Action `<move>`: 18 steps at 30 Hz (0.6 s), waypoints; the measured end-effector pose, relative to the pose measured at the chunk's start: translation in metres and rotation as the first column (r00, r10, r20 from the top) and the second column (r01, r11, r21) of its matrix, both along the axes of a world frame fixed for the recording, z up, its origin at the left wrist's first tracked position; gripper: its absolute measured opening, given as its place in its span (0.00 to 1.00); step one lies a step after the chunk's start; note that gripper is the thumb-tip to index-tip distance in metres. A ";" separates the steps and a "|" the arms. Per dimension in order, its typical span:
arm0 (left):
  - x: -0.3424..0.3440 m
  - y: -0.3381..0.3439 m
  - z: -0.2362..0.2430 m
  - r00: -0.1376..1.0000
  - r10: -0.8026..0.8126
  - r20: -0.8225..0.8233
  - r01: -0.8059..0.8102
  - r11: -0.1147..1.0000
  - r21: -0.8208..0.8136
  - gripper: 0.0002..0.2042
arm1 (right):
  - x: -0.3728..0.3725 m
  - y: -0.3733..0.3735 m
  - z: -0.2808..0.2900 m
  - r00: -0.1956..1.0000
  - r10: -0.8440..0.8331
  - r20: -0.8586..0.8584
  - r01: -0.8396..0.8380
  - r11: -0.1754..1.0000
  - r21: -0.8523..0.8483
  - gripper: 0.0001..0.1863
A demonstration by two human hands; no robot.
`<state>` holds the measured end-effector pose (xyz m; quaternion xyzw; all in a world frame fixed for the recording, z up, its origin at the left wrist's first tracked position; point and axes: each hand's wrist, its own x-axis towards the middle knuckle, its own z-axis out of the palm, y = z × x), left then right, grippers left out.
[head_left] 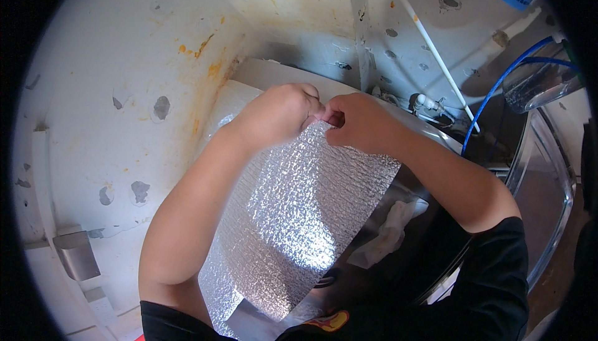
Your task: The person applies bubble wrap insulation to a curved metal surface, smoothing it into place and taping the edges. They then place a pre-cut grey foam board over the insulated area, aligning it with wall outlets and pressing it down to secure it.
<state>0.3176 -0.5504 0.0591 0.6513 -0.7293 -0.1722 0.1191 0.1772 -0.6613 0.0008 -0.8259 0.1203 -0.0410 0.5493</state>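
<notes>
A sheet of silver bubble-foil insulation hangs and slopes in front of my body, its surface crinkled and brightly lit. At its upper edge my left hand has its fingers curled closed on the foil. Close beside it, almost touching, my right hand pinches the same edge between thumb and fingers. The exact spot where the fingertips meet is partly hidden. Beneath the foil, a pale panel shows along the far side.
Stained walls with peeling paint stand at the left and back. A white pole leans at the back right, near a white pipe fitting. A blue cable loops past a clear container. A crumpled white bag lies right of the foil.
</notes>
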 end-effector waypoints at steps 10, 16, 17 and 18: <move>-0.006 0.004 -0.004 0.994 -0.057 0.091 0.067 0.992 -0.108 0.04 | -0.004 -0.002 -0.002 0.997 -0.001 -0.082 0.008 0.997 0.079 0.16; -0.008 0.015 -0.014 0.994 0.022 0.106 0.017 0.937 -0.350 0.05 | -0.005 0.000 -0.002 0.998 0.000 -0.056 0.019 0.941 0.338 0.12; -0.009 0.016 -0.014 0.995 0.032 0.090 0.004 0.928 -0.374 0.05 | -0.005 0.000 -0.003 0.999 -0.005 -0.039 0.020 0.922 0.387 0.12; -0.009 0.017 -0.014 0.996 0.043 0.074 -0.010 0.918 -0.397 0.05 | -0.005 0.002 -0.003 0.999 -0.018 -0.038 0.033 0.909 0.415 0.12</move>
